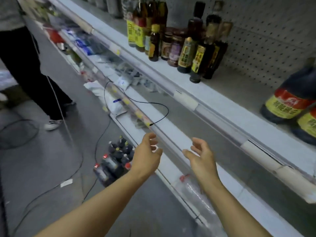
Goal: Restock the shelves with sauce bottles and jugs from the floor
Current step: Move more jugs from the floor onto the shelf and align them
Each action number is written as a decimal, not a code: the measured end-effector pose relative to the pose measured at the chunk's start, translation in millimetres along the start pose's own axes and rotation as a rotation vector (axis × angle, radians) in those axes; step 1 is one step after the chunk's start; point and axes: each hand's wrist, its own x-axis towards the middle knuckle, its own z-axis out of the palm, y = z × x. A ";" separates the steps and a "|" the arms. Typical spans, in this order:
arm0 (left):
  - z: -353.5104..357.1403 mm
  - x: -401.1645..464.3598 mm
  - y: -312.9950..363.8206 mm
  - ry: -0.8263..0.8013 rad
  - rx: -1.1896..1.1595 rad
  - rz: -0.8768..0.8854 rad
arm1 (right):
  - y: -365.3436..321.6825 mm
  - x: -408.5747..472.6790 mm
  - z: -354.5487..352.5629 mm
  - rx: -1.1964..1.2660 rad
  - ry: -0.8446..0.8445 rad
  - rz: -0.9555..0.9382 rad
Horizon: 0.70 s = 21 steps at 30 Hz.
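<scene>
My left hand (147, 153) and my right hand (201, 155) are stretched out in front of me, both empty with fingers apart, over the edge of a lower shelf (172, 134). Below my left hand, a cluster of dark sauce bottles and red-capped jugs (113, 159) stands on the floor. On the upper shelf (222, 93) stand several dark sauce bottles with yellow labels (188, 48). Two big dark jugs (290, 101) with red and yellow labels sit at that shelf's right end.
Another person's legs in dark trousers (30, 71) stand in the aisle at the left. Black cables (140, 103) trail over the lower shelf edge and across the grey floor. White packets (109, 98) lie on the lower shelves. A clear plastic bag (196, 194) lies on the bottom shelf.
</scene>
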 end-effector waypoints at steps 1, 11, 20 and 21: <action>-13.6 0.6 -16.3 0.022 0.010 -0.042 | 3.3 -0.4 17.9 -0.015 -0.033 0.005; -91.1 2.8 -148.5 0.214 0.041 -0.359 | 58.1 22.2 155.5 -0.245 -0.346 0.056; -61.1 53.5 -254.3 0.237 0.014 -0.561 | 153.4 93.4 237.2 -0.506 -0.517 0.002; -52.4 63.0 -267.5 0.243 0.021 -0.576 | 166.8 103.6 245.4 -0.542 -0.538 -0.017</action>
